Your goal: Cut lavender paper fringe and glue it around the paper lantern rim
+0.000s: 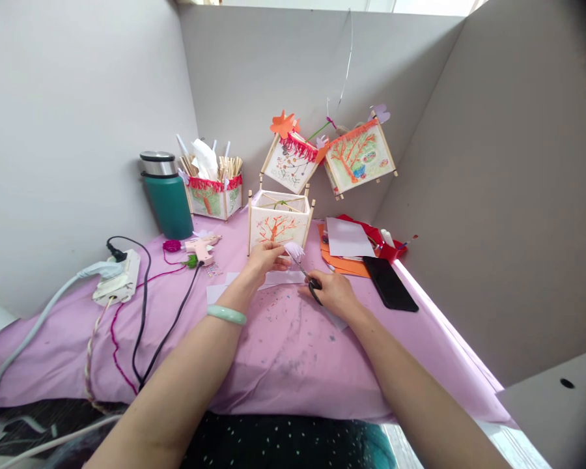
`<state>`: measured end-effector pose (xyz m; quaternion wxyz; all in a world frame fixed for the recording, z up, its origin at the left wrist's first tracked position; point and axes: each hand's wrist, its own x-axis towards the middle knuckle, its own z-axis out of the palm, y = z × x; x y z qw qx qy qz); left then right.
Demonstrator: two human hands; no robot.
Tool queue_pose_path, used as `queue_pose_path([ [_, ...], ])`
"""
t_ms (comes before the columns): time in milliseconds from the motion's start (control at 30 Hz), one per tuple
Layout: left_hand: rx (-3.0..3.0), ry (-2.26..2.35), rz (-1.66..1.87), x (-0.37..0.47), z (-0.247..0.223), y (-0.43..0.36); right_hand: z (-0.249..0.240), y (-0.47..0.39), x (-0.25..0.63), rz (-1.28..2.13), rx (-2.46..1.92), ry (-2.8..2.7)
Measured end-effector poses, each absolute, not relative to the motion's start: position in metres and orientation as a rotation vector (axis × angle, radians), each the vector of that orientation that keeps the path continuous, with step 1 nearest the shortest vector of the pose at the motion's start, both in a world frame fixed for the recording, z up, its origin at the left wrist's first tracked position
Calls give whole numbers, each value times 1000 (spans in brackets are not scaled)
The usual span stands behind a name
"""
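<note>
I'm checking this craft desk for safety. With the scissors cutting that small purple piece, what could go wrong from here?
1. The left hand pinches the small purple paper piece right at the blades of the scissors held by the right hand; a fingertip might get nicked.
2. The glue gun lies plugged in on the purple tablecloth; if hot, it could scorch or drip.
3. Its black cord runs near the left forearm and could snag.

left hand: bare, no rings seen | left wrist: smooth pale-green bangle, rounded, snug just behind the hand | right hand: bare, wrist without band | forearms: both uncovered, no sleeves up to the frame's lower edge
</note>
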<state>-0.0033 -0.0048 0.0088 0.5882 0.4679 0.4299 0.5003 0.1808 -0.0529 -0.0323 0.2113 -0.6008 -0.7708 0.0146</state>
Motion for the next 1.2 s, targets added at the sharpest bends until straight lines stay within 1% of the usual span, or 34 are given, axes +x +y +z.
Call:
queue_pose_path([
  [200, 1092, 1003, 1187, -4, 11, -5, -19, -56, 200, 34, -1784, -2131],
  [433, 1056, 941, 1171, -5, 10, 2, -14, -50, 236, 247, -1871, -2076],
  [633, 892, 844, 1229, -5, 13, 4, -13, -51, 247, 406, -1742, -2149],
  [833, 924, 806, 1223, -5, 12, 2, -12, -50, 247, 303, -1791, -2007],
  [1000, 953, 827, 1224, -5, 10, 3, -14, -52, 249, 520, -1688, -2112],
  [1067, 953, 828, 1227, -5, 10, 3, -13, -52, 249, 487, -1769, -2058],
  [1200, 944, 792, 1230, -5, 11, 3, -13, -49, 246, 164, -1986, -1876],
])
